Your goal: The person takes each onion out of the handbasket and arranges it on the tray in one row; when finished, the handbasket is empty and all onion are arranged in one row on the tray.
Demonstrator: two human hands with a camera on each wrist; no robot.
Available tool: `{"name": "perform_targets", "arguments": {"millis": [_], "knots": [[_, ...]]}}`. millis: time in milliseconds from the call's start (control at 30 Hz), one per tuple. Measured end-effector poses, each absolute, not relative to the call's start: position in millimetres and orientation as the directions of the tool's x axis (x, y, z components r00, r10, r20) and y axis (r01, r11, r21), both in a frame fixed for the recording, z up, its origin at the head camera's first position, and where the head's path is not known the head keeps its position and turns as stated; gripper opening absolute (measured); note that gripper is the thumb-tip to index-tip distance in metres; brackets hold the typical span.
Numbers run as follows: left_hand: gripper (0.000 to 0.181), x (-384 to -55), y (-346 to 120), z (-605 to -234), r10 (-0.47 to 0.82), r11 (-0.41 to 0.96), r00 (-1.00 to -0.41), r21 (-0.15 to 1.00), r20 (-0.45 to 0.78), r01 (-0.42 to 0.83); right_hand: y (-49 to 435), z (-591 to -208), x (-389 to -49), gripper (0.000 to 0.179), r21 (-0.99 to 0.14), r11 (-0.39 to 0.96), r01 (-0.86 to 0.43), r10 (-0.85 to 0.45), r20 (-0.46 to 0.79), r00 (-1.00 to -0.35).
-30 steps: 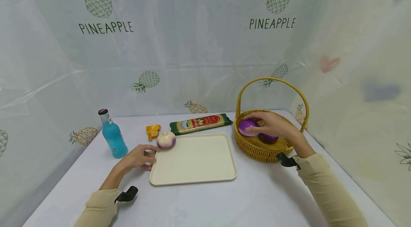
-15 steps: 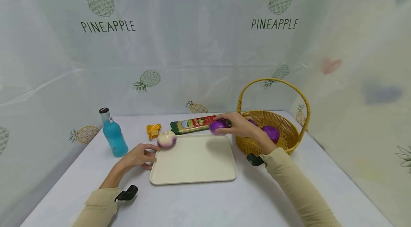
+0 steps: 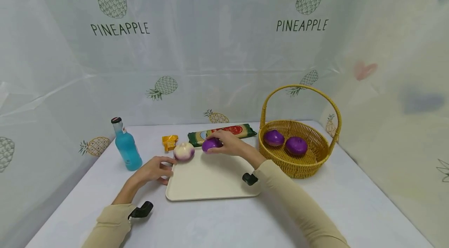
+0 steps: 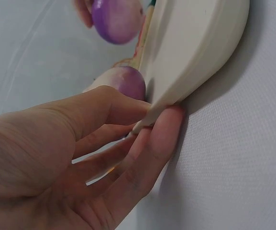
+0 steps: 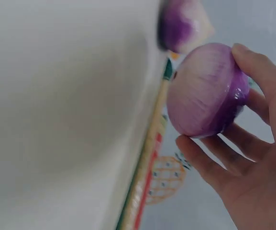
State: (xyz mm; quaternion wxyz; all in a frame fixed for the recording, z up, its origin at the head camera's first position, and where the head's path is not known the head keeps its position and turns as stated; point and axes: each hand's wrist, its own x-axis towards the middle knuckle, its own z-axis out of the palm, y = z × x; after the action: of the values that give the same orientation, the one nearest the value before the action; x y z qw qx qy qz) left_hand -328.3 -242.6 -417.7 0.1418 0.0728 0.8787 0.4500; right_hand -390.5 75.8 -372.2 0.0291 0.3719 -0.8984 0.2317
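My right hand point(image 3: 229, 144) grips a purple onion point(image 3: 211, 144) over the far left part of a cream rectangular tray point(image 3: 207, 179). In the right wrist view, thumb and fingertips hold that onion point(image 5: 202, 93) by its sides, its paler face turned to the tray. A white-and-purple onion point(image 3: 184, 152) sits at the tray's far left corner, just left of the held one. My left hand point(image 3: 154, 170) pinches the tray's left rim. Up close in the left wrist view, thumb and fingers lie on either side of the tray's edge point(image 4: 195, 72).
At the right stands a tall-handled wicker basket point(image 3: 292, 170) with two purple onions point(image 3: 296, 146) inside. A long green-and-red food packet point(image 3: 240, 131) lies behind the tray. Further left are a small orange packet point(image 3: 170, 142) and a blue bottle point(image 3: 128, 149).
My right hand has lifted a purple onion out of the basket and carried it left, across to the tray's far left part. The left hand stays at the tray's rim.
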Motion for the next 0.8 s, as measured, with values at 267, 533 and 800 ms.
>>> {"name": "perform_targets", "arguments": {"millis": [267, 533, 800], "knots": [[0.05, -329, -244, -417, 0.274, 0.555, -0.944, 0.832, -0.183, 0.0, 55, -389, -397, 0.05, -0.402, 0.633, -0.661, -0.638, 0.212, -0.74], [0.049, -331, -244, -418, 0.284, 0.55, -0.942, 0.835, -0.178, 0.008, 46, -394, -401, 0.052, -0.419, 0.637, -0.647, -0.626, 0.208, -0.752], [0.049, -331, -245, -420, 0.277, 0.55, -0.945, 0.835, -0.171, 0.01, 40, -394, -400, 0.054, -0.419, 0.645, -0.639, -0.626, 0.191, -0.756]]}}
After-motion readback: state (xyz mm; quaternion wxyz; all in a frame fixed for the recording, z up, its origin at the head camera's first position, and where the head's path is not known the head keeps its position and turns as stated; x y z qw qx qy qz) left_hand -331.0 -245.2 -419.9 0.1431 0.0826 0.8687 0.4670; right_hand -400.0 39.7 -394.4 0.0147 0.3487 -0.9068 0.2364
